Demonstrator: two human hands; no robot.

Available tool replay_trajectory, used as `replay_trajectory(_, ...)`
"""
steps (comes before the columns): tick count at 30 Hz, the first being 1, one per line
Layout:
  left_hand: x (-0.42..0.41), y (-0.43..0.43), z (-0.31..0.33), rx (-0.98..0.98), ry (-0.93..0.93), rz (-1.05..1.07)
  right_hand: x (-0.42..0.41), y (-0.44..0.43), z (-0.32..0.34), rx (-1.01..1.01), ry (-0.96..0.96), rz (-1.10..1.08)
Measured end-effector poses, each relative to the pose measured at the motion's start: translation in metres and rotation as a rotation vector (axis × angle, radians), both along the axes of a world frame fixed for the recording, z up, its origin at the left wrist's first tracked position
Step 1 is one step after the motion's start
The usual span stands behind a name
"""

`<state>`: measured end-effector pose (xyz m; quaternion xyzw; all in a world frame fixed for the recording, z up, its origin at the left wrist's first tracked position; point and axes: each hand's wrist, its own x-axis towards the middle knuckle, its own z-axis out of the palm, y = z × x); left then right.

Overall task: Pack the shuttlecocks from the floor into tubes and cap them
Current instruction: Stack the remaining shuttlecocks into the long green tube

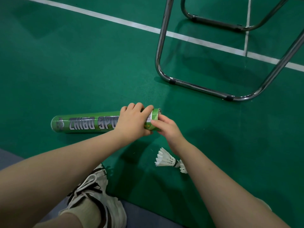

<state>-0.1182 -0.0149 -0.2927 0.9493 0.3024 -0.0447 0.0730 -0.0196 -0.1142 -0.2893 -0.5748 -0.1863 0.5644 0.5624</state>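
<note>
A green shuttlecock tube (85,123) with grey lettering lies on its side on the green court floor. My left hand (133,120) grips the tube near its right end, fingers curled over the top. My right hand (167,127) is at the tube's right opening, thumb and fingers pinching its rim; I cannot tell whether it holds anything inside. A white feather shuttlecock (165,158) lies on the floor below my right wrist, with a second one (183,167) partly hidden by my right forearm.
A chrome tubular chair frame (197,87) stands on the floor at the upper right, close beyond the tube. White court lines (115,20) cross the floor at the back. My white and black shoe (93,188) rests at the lower left.
</note>
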Motion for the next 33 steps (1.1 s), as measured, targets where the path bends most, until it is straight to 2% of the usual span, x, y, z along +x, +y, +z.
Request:
replay_trajectory(6,-0.001,0.001,0.003,0.017,-0.087,0.006,0.011,0.005,-0.001,-0.015,0.035,0.183)
replay_trajectory(11,-0.003,-0.006,-0.008,0.098,-0.186,-0.053,0.013,0.004,-0.004,-0.074,-0.037,0.311)
replay_trajectory(15,-0.005,-0.012,-0.015,0.085,-0.187,-0.100,0.011,0.001,-0.006,-0.100,-0.068,0.384)
replay_trajectory(17,-0.004,-0.011,-0.014,0.057,-0.162,-0.099,0.006,0.001,-0.007,-0.100,-0.053,0.282)
replay_trajectory(22,0.002,-0.002,-0.001,0.002,-0.062,-0.036,0.005,-0.001,-0.013,0.022,-0.114,-0.171)
replay_trajectory(25,-0.005,0.005,-0.001,-0.003,-0.037,-0.016,0.015,-0.010,-0.021,-0.031,-0.253,-0.233)
replay_trajectory(27,-0.010,0.007,-0.003,-0.004,-0.022,-0.014,0.019,-0.020,-0.029,-0.130,-0.334,-0.133)
replay_trajectory(30,-0.011,0.004,-0.006,-0.003,-0.003,-0.023,0.014,-0.039,-0.045,-0.348,-0.476,0.152)
replay_trajectory(33,-0.011,0.001,-0.009,-0.012,0.003,-0.027,0.003,-0.051,-0.062,-0.480,-0.625,0.438)
